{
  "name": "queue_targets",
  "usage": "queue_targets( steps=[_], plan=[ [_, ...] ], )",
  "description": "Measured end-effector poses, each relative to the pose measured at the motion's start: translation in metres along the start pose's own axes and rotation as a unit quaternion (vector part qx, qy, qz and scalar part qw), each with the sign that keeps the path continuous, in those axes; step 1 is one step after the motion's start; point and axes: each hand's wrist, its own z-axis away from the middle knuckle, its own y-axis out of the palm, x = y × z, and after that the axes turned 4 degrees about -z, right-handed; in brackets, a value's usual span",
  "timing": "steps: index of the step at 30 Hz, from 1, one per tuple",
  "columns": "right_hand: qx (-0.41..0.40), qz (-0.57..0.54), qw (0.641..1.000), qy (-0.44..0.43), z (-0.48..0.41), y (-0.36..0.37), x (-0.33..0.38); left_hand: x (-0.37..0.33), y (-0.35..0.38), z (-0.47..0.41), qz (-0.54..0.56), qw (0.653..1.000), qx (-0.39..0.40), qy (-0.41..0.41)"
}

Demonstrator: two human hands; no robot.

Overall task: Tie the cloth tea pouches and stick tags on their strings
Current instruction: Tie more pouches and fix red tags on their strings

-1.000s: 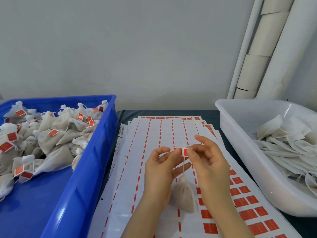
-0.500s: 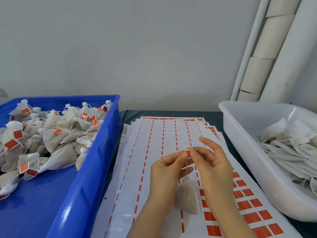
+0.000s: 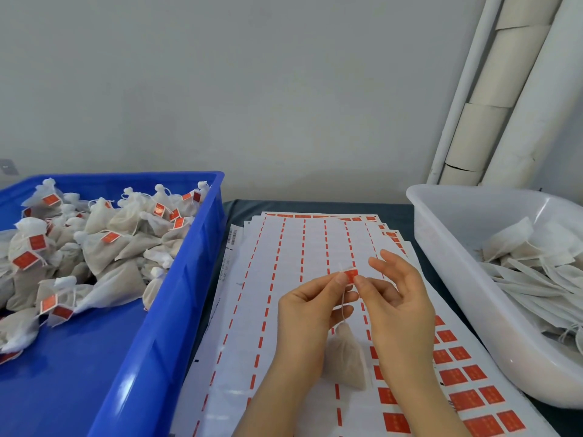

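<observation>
Tag [image 3: 351, 274] more exposed than before

Table [image 3: 392, 205]: dark grey-blue top, bare strip showing mid-frame by the wall.
Left of frame: blue crate [image 3: 176, 280] stands on it.
Centre: sticker sheets [image 3: 285, 247], a fanned stack lying flat.
Right of frame: white tub [image 3: 457, 280] stands on it.

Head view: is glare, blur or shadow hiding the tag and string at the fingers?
Head view: soft even light, faint shadows; the red tag and string read clearly, tag print too soft to read. Head view: glare only on the blue bin rim and white tub wall; wide-angle bending at the edges.
</observation>
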Motion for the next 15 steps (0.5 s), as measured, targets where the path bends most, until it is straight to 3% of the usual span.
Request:
queue_targets(
  steps=[15],
  plan=[
    [0.002, 0.006, 1.000, 0.011, 0.0004, -0.0001, -0.0013, 0.0022, 0.0013, -0.0010, -0.040, 0.998, -0.029, 0.025]
  ],
)
